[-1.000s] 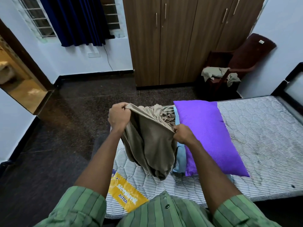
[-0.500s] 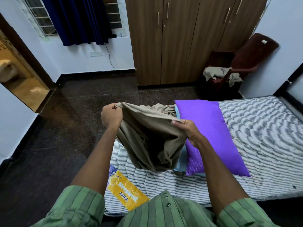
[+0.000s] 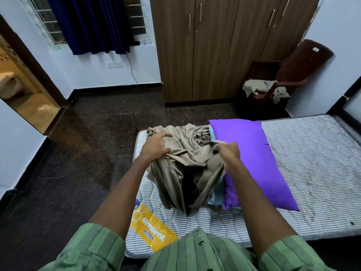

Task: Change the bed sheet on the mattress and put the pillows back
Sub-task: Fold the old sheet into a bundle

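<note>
Two bare hands work a bunched tan bed sheet (image 3: 187,173) on a striped mattress (image 3: 312,163). Fingers of the left hand (image 3: 156,146) curl into the cloth's top folds; the right hand (image 3: 230,153) pinches an edge in a closed fist. Just beyond the right fingers lies a purple pillow (image 3: 254,159) atop a light-blue pillow (image 3: 215,194).

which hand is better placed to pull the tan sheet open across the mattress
Right, probably: the right hand already pinches the tan sheet beside the bare mattress; the left hand only claws its far side.
</note>
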A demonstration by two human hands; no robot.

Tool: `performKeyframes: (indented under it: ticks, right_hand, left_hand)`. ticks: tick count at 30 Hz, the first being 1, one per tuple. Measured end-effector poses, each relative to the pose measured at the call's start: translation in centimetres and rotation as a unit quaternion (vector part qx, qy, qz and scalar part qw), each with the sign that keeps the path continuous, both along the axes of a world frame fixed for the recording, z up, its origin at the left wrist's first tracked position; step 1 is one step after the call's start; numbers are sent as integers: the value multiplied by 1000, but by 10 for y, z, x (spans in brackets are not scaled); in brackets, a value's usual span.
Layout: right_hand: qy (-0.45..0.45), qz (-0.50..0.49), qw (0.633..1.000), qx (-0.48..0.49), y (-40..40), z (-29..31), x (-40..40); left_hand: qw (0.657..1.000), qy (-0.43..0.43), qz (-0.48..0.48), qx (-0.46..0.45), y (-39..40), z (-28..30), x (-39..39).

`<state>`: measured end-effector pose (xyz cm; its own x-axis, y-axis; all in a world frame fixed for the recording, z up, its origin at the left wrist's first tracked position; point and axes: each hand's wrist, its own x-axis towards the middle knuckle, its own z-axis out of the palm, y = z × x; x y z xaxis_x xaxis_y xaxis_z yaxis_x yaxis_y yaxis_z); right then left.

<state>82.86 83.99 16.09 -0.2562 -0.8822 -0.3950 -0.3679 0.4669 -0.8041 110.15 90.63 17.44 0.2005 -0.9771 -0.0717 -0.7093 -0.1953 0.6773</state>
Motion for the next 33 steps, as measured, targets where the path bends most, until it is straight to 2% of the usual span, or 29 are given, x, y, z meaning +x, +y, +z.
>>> performKeyframes:
  ticks: [2, 4, 7, 9, 12, 14, 17, 20, 23, 25, 27, 30, 33]
  right_hand:
    - [144, 168, 975, -36, 7, 1, 6]
    - [225, 252, 939, -65, 10, 2, 10]
    - [349, 232, 899, -128, 15, 8, 10]
    - [383, 174, 897, -137, 15, 8, 3]
    - [308, 149, 936, -78, 3, 5, -11]
    - [219, 212, 952, -35, -2, 6, -17]
    - [204, 314, 927, -3, -2, 8, -19]
    - [201, 348, 915, 26, -2, 5, -15]
    - [182, 331, 926, -11, 1, -2, -5]
    - [182, 342, 920, -63, 5, -2, 6]
    - [142, 377, 910, -102, 11, 1, 18]
    - [58, 400, 903, -148, 18, 4, 35]
    - [34, 363, 916, -167, 19, 7, 43]
  left_hand:
    - [998, 0, -57, -6, -4, -2, -7]
    - [996, 12, -83, -23, -6, -1, -14]
    - [996, 4, -79, -44, -10, -2, -19]
    - [996, 2, -73, -48, -11, -1, -18]
    - [995, 18, -76, -58, -9, 3, -16]
    - [995, 26, -82, -54, -8, 3, -14]
    - [993, 26, -111, -25, -6, 4, -15]
    - [988, 34, -152, -1, -4, 4, -20]
    - [986, 28, -166, 5, -2, 3, -32]
    - [986, 25, -167, 11, -1, -1, -43]
    - [985, 34, -167, 20, 0, -1, -56]
    - [985, -58, -159, 14, -2, -6, -64]
    - [983, -122, -132, 34, -4, -7, -62]
